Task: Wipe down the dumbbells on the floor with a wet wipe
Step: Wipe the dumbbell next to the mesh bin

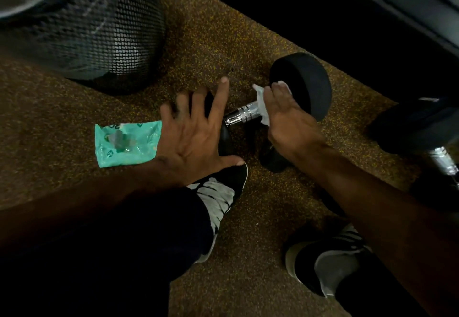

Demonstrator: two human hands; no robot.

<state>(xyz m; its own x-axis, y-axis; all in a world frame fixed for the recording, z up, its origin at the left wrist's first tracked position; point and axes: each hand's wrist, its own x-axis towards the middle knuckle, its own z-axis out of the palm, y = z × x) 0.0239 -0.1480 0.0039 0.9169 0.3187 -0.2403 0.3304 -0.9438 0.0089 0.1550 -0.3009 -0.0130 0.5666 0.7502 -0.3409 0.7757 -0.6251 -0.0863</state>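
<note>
**Roll and slip risk at the handle**

The dumbbell lies on the floor between the bin and a second dumbbell. The left hand, fingers spread wide, only rests on its near head, so the weight could roll toward the shoe. The right hand curls the wipe round the handle; wet chrome may slip.

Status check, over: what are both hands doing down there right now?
Left hand open, spread over near black end. Right hand grips white wet wipe on chrome-handled black dumbbell. Nothing blocking; teal wipe packet lies aside.
</note>
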